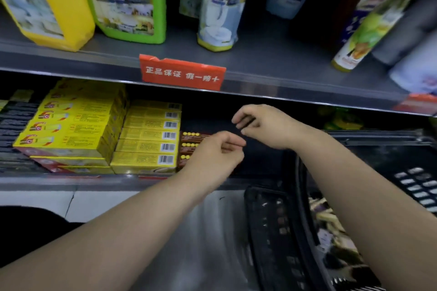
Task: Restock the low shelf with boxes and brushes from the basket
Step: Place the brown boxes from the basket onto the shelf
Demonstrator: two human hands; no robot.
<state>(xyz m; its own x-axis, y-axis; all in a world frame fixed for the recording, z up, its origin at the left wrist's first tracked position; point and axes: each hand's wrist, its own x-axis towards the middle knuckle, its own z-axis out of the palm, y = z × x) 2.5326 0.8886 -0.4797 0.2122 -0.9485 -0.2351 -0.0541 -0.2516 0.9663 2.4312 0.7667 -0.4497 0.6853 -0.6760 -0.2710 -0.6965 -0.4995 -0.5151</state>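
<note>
Two hands [214,152] [263,125] beside stacked boxes [146,139]

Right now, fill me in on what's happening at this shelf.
A person reaches both hands toward the low shelf. The left hand hovers in front of stacked brown boxes beside the yellow boxes; the right hand is just right of it, before a dark gap. Both are loosely curled with nothing visible in them. The black basket sits at lower right, goods inside.

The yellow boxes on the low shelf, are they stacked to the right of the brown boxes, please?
No, the yellow boxes stand left of the brown boxes.
</note>
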